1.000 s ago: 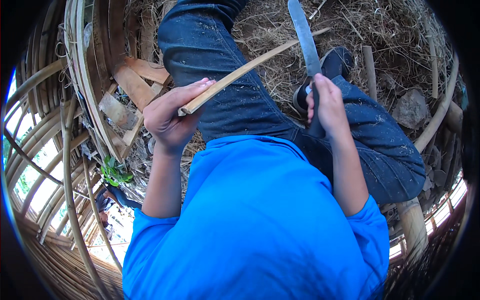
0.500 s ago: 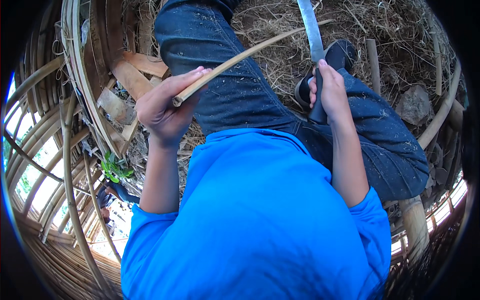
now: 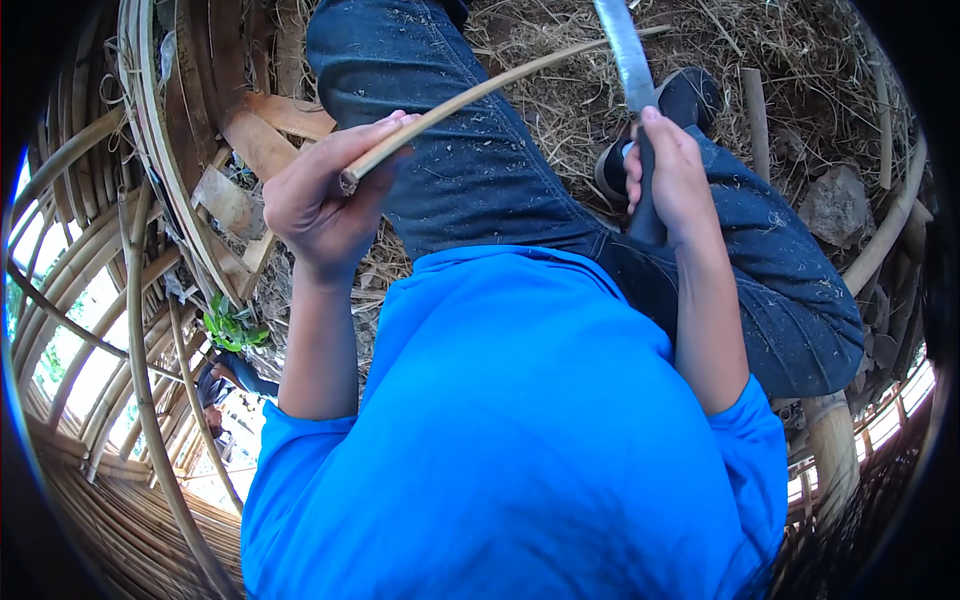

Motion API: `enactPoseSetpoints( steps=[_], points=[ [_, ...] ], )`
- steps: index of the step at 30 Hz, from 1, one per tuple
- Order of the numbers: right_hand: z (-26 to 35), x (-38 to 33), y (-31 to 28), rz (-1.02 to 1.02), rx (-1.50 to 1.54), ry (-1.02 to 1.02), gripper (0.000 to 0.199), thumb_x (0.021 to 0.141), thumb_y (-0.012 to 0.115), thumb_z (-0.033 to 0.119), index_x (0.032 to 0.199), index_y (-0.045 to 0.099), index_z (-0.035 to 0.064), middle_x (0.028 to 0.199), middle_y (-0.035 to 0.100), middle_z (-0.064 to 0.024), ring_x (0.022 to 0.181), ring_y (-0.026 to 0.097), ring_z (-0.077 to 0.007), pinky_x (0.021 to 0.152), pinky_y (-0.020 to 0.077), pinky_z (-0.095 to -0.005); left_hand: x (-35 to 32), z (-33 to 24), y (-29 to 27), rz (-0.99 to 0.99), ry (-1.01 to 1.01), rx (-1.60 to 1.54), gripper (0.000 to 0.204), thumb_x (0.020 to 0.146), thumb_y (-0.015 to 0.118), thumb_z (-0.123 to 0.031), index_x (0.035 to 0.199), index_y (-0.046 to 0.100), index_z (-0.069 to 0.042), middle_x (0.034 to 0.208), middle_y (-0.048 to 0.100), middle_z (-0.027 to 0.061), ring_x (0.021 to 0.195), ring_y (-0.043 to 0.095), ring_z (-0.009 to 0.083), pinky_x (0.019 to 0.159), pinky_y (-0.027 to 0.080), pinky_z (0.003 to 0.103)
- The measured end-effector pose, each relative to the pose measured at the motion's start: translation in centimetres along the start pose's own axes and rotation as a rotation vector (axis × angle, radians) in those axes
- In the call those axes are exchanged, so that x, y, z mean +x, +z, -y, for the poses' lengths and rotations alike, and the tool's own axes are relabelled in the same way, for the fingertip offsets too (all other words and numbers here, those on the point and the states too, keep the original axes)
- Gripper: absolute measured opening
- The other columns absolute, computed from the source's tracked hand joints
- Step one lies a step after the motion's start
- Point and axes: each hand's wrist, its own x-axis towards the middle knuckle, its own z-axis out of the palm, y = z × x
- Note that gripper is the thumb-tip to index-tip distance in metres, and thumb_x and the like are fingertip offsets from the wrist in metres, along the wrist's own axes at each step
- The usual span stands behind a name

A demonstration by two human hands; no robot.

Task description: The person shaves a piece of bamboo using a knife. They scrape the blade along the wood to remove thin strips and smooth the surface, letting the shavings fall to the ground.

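Observation:
My left hand (image 3: 328, 200) is closed round a long, thin bamboo strip (image 3: 480, 90), near its cut end. The strip slants up over my thigh, and its far part passes beside or behind the blade. In my right hand (image 3: 672, 175) is a long knife (image 3: 626, 58) with a dark handle, its blade pointing away from me. The tip of the blade runs off the top of the picture. Whether the blade touches the strip I cannot tell. Small pale shavings are scattered on my dark jeans (image 3: 450, 190).
Dry straw (image 3: 545, 110) covers the ground ahead. Flat wood pieces (image 3: 265, 145) and a small green plant (image 3: 232, 325) are at the left, beside a bamboo lattice (image 3: 130, 290). A stone (image 3: 835, 208) and a pole (image 3: 890, 235) lie at the right. Another person (image 3: 215, 395) is far off, lower left.
My right hand with the knife has shifted slightly right and up. The bamboo strip's far end has risen a little; my left hand has moved slightly left and up.

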Motion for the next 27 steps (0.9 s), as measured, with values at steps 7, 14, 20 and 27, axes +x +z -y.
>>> enactPoseSetpoints(
  steps=[7, 14, 20, 27],
  points=[
    [0.1, -0.6, 0.6, 0.012, -0.005, 0.0, 0.035, 0.098, 0.042, 0.038, 0.084, 0.049, 0.0063, 0.057, 0.049, -0.0004, 0.041, 0.046, -0.0092, 0.037, 0.04, -0.0253, 0.3, -0.4, 0.2, -0.011, -0.006, 0.004, 0.018, 0.075, 0.069, 0.009, 0.093, 0.067, 0.007, 0.089, 0.07, 0.018, 0.086, 0.069, 0.0247, 0.081, 0.055, 0.033],
    [0.2, -1.2, 1.9, 0.042, 0.008, -0.012, 0.034, 0.097, 0.043, 0.038, 0.085, 0.049, 0.0071, 0.057, 0.048, -0.0005, 0.04, 0.045, -0.0088, 0.037, 0.0393, -0.0249, -0.2, 0.2, -0.1, 0.0, -0.007, 0.017, 0.019, 0.074, 0.07, 0.008, 0.093, 0.067, 0.007, 0.089, 0.07, 0.017, 0.085, 0.069, 0.0235, 0.079, 0.055, 0.03],
    [-0.1, 0.0, 0.6, -0.009, -0.002, -0.014, 0.036, 0.097, 0.044, 0.038, 0.085, 0.05, 0.0049, 0.057, 0.048, -0.0008, 0.041, 0.047, -0.0091, 0.038, 0.0403, -0.0256, 0.1, -0.1, -0.1, 0.004, 0.003, 0.002, 0.02, 0.075, 0.071, 0.007, 0.094, 0.067, 0.006, 0.089, 0.07, 0.0166, 0.085, 0.07, 0.0225, 0.078, 0.055, 0.029],
    [0.7, -0.7, 2.5, 0.05, 0.012, -0.015, 0.037, 0.096, 0.044, 0.04, 0.086, 0.05, 0.005, 0.056, 0.048, -0.0008, 0.04, 0.046, -0.0096, 0.038, 0.0399, -0.0256, -0.5, 0.3, -0.4, 0.009, 0.0, 0.039, 0.019, 0.075, 0.069, 0.008, 0.095, 0.067, 0.006, 0.089, 0.07, 0.0162, 0.085, 0.069, 0.0217, 0.078, 0.054, 0.029]
  ],
)
